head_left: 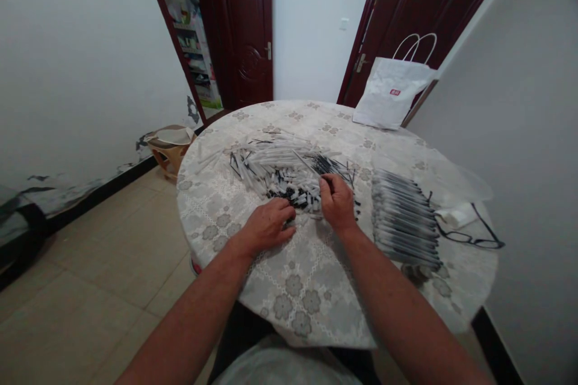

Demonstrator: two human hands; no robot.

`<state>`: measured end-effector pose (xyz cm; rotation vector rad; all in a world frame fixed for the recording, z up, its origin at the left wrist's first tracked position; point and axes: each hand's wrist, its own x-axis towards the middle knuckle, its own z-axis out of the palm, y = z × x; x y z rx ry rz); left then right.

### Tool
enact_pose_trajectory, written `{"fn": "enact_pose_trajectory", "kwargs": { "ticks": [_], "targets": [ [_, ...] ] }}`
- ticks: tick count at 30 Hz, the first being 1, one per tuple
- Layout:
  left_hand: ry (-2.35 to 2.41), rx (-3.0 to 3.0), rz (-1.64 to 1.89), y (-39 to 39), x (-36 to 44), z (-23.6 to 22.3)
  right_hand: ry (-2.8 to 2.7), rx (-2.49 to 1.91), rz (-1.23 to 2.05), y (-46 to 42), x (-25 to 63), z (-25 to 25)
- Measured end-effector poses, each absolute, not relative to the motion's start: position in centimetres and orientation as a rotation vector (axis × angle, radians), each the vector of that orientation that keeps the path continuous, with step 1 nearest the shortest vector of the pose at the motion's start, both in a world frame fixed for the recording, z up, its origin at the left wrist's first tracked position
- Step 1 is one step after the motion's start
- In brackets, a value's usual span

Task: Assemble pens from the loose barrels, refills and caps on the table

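White tubes beside low, curled hands

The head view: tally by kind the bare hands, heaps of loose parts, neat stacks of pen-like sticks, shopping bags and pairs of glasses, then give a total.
Left hand and right hand: 2
Heap of loose parts: 1
Neat stack of pen-like sticks: 1
Shopping bag: 1
Pair of glasses: 1
Total: 6

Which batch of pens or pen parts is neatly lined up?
The stack of pens between the right hand and the black glasses: its pieces lie side by side, while the loose pile of pen parts is jumbled.
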<state>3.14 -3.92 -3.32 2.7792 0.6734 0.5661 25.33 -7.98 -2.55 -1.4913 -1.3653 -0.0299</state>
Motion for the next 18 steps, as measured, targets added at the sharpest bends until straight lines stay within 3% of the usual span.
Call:
{"fn": "enact_pose_trajectory", "kwargs": {
  "ticks": [9, 18],
  "targets": [
    [0.933, 2.583, 0.878, -1.8, 3.5, -5.3, -1.398, -1.455, -0.046, -7.9, 25.0, -2.8],
    [1.000, 1.359, 1.315, -0.2, 2.3, -4.3, -1.401, -1.471, 0.125, -8.1, 24.8, -3.1]
  ]
}}
